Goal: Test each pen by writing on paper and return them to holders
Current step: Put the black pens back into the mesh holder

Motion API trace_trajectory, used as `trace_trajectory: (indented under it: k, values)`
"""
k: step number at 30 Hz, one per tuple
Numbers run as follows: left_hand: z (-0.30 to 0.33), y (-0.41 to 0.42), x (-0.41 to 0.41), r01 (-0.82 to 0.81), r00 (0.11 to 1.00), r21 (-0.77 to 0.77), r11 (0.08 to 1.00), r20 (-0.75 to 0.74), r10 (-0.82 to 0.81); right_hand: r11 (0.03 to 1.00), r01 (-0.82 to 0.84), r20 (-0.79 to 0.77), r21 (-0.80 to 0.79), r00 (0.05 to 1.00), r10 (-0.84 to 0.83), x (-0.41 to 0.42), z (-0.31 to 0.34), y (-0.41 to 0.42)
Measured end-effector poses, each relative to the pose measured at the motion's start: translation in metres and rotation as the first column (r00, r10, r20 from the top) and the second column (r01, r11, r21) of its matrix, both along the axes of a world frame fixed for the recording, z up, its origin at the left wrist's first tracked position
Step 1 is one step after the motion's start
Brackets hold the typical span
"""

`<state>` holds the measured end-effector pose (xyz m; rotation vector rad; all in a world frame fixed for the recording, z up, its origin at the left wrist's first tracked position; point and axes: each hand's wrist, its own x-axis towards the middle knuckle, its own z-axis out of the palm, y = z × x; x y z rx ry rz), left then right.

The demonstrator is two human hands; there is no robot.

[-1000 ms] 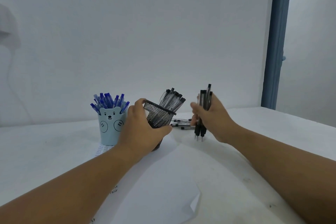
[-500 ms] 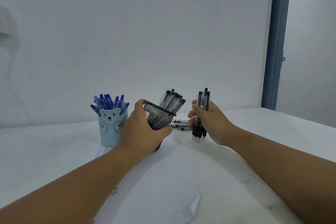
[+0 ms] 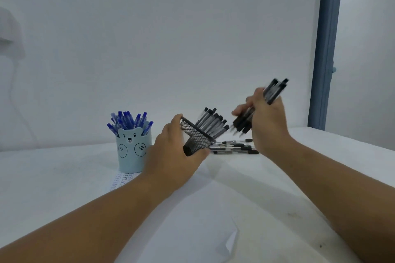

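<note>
White tabletop (image 3: 64, 177) carries your work: your left hand (image 3: 171, 153) grips the tilted mesh holder (image 3: 195, 139) of black pens, your right hand (image 3: 265, 121) clutches a bundle of black pens (image 3: 271, 94) beside it, above loose pens (image 3: 233, 148).

My L hand (image 3: 171, 156) grips black mesh holder (image 3: 195, 140), tilted w/ mouth toward the R, black pens (image 3: 210, 124) sticking out. R hand (image 3: 265, 121) holds a bundle of black pens (image 3: 256, 111) above the table (image 3: 64, 177), tips angled down-left near holder mouth; blurred. Bear cup (image 3: 131, 147) w/ blue pens (image 3: 128, 121) stands left of the holder; loose pens (image 3: 233, 148) on table behind my hands, paper (image 3: 192, 230) in front.
</note>
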<state>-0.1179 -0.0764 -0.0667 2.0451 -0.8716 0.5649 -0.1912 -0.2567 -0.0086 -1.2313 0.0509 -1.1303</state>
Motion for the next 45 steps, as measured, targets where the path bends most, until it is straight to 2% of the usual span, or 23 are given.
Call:
trace_trajectory:
  k: [3,5,8,11,15,18,21,25,30,33,36,38,40,42,45]
  values:
    - [0.002,-0.005,-0.006,-0.032,0.996,0.059,0.998,0.081,0.027,0.998,-0.045,0.179,0.041,0.983,0.037,-0.016,0.020,0.019]
    - [0.001,-0.008,-0.009,-0.051,0.991,0.080,0.996,0.131,0.040,0.997,-0.070,0.206,0.031,0.977,0.062,-0.020,0.024,0.033]
    - [-0.001,-0.013,-0.012,-0.050,0.986,0.093,0.994,0.166,0.034,0.997,-0.058,0.137,-0.049,0.988,0.064,-0.014,0.018,0.047]
    - [-0.002,-0.017,-0.015,-0.051,0.981,0.109,0.993,0.194,0.029,0.972,0.039,0.040,-0.230,0.999,-0.031,-0.003,0.007,0.052]
    - [-0.002,-0.017,-0.016,-0.044,0.980,0.102,0.994,0.198,0.023,0.898,0.141,-0.067,-0.417,0.980,-0.185,0.005,0.000,0.047]
    - [-0.004,-0.016,-0.015,-0.044,0.982,0.103,0.994,0.186,0.025,0.807,0.180,-0.158,-0.562,0.935,-0.318,0.000,0.001,0.042]
    - [-0.003,-0.015,-0.014,-0.044,0.989,0.075,0.996,0.142,0.033,0.848,0.198,-0.258,-0.492,0.897,-0.359,0.005,-0.001,0.032]
    - [-0.003,-0.013,-0.013,-0.054,0.991,0.067,0.996,0.124,0.046,0.979,0.122,-0.411,-0.163,0.894,-0.180,0.014,-0.009,0.028]
    - [-0.004,-0.013,-0.010,-0.068,0.994,0.056,0.996,0.091,0.063,0.986,-0.121,-0.547,-0.111,0.836,0.040,0.012,-0.014,0.031]
    - [-0.003,-0.012,-0.008,-0.063,0.997,0.027,0.998,0.055,0.061,0.983,-0.160,-0.516,-0.092,0.852,0.090,0.013,-0.012,0.027]
    - [-0.004,-0.010,-0.007,-0.044,0.999,0.000,0.999,0.029,0.044,0.992,-0.116,-0.315,0.054,0.941,0.127,0.013,-0.005,0.019]
    - [-0.004,-0.010,-0.008,-0.019,0.999,-0.003,1.000,0.038,0.019,0.999,-0.053,-0.189,0.007,0.981,0.054,0.011,-0.005,0.013]
    - [-0.005,-0.011,-0.009,0.001,0.999,0.002,1.000,0.046,-0.001,0.980,0.010,-0.194,-0.199,0.980,-0.049,0.011,-0.009,0.013]
    - [-0.005,-0.012,-0.010,0.005,0.999,0.004,1.000,0.054,-0.005,0.944,0.002,-0.229,-0.330,0.970,-0.082,0.012,-0.013,0.015]
    - [-0.004,-0.011,-0.009,-0.003,0.998,-0.005,1.000,0.065,0.003,0.958,-0.059,-0.243,-0.280,0.970,-0.011,0.014,-0.013,0.018]
